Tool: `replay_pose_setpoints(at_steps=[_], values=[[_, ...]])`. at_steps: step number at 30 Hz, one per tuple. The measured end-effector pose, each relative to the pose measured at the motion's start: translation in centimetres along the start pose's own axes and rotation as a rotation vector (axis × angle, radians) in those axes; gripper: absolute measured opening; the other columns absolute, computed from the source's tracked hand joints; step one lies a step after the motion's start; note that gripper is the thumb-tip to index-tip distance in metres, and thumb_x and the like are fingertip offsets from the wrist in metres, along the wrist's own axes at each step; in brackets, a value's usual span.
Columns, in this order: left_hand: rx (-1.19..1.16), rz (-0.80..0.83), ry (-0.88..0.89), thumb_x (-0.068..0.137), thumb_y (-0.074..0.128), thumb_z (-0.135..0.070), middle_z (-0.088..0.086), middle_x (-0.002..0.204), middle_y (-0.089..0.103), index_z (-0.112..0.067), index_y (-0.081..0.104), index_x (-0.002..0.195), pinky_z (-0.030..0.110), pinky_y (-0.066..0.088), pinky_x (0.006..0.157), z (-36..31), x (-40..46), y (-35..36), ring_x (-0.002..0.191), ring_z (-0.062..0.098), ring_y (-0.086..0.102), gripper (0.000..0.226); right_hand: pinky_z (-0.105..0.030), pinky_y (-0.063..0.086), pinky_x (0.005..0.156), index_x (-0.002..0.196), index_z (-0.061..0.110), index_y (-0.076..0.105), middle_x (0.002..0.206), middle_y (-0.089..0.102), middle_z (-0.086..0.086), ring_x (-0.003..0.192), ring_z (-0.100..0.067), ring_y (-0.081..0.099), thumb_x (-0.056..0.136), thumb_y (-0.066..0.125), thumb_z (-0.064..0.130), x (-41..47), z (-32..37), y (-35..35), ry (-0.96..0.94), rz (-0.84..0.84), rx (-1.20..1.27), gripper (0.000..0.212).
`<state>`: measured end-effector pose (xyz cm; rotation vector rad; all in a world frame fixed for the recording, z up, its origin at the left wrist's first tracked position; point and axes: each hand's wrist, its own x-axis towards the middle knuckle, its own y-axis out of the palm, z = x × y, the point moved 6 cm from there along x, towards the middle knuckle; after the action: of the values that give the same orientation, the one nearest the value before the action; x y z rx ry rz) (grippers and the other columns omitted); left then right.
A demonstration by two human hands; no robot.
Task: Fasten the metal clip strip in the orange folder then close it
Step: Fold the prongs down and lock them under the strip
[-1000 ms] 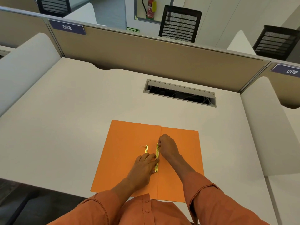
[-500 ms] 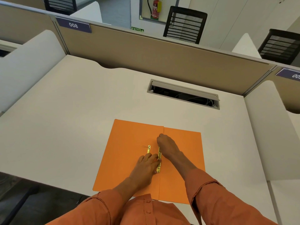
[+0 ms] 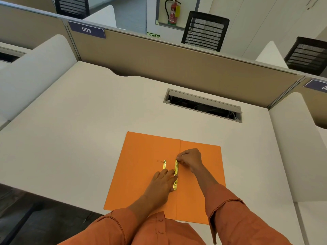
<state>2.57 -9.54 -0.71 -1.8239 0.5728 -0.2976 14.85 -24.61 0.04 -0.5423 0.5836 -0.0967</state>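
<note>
Take the fold line of the orange folder (image 3: 141,174) as your reference; the folder lies fully open and flat on the white desk (image 3: 70,138), near its front edge, so closing has not begun.

Left of the fold, on the left leaf, you have a short brass strip (image 3: 164,164) lying parallel to the fold, with a thin wire-like prong sticking out leftward from its far end. Whether that piece is seated or simply resting on the leaf is too small to tell.

Just nearer you from it, your left hand (image 3: 161,184) lies palm down across the leaf, fingers close together and stretched flat towards the fold. Their tips press on the middle of the metal clip strip (image 3: 176,171); they pin it rather than grip it.

That longer strip runs right along the fold, its near end showing past your left fingertips.

Right of the fold, your right hand (image 3: 190,159) is curled into a loose fist, with thumb and forefinger pinched narrow at the strip's far end. What sits between them I cannot tell.

Judging from this, you are mid-fastening: the strip is placed and held down, but locking looks unfinished. Left to do are securing both ends, lifting your hands away, and swinging one leaf over the fold to shut the folder.
</note>
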Motion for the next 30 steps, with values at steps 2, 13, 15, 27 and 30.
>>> replay_pose_setpoints(at_steps=[2,13,15,27,30], values=[[0.003,0.003,0.007,0.093,0.067,-0.03,-0.002,0.145,0.049,-0.022,0.049,0.145,0.04,0.045,0.102,0.0,0.0,-0.1,0.131,0.026,0.047,0.056,-0.027,0.048,0.052,0.069,0.007,0.082,0.066,0.076,-0.012,0.05,-0.02,0.062,0.066,0.091,-0.001,-0.4,0.1,0.0,0.005,0.006,0.035,0.012],[0.012,0.015,0.067,0.068,0.065,-0.008,-0.001,0.141,0.052,-0.023,0.053,0.142,0.04,0.049,0.099,0.7,0.2,-0.6,0.126,0.025,0.045,0.076,-0.029,0.048,0.056,0.083,0.003,0.078,0.071,0.07,-0.006,0.059,-0.019,0.06,0.089,0.077,0.018,-4.1,-2.3,-1.6,0.044,-0.086,0.223,0.016],[0.006,0.004,0.062,0.066,0.065,-0.007,-0.002,0.14,0.053,-0.025,0.056,0.139,0.039,0.048,0.098,0.7,0.3,-0.7,0.125,0.024,0.044,0.076,-0.027,0.048,0.047,0.075,0.001,0.07,0.062,0.065,-0.011,0.049,-0.02,0.058,0.091,0.076,0.022,-5.6,-3.3,-1.0,0.113,-0.033,0.203,0.027],[-0.072,0.063,0.026,0.076,0.046,-0.003,0.001,0.153,0.046,-0.025,0.053,0.144,0.049,0.035,0.105,1.1,0.7,-1.5,0.137,0.023,0.031,0.072,-0.031,0.064,0.056,0.086,-0.01,0.074,0.065,0.073,-0.017,0.055,-0.021,0.071,0.079,0.072,-0.011,-10.0,-5.3,1.6,0.37,0.25,0.316,0.008],[-0.055,0.084,0.02,0.079,0.048,-0.002,0.001,0.158,0.041,-0.025,0.049,0.148,0.049,0.031,0.109,1.0,0.6,-1.6,0.144,0.027,0.033,0.073,-0.034,0.063,0.058,0.087,-0.012,0.075,0.071,0.072,-0.02,0.055,-0.023,0.069,0.076,0.071,-0.015,-10.7,-5.6,1.2,0.325,0.242,0.222,0.012]])
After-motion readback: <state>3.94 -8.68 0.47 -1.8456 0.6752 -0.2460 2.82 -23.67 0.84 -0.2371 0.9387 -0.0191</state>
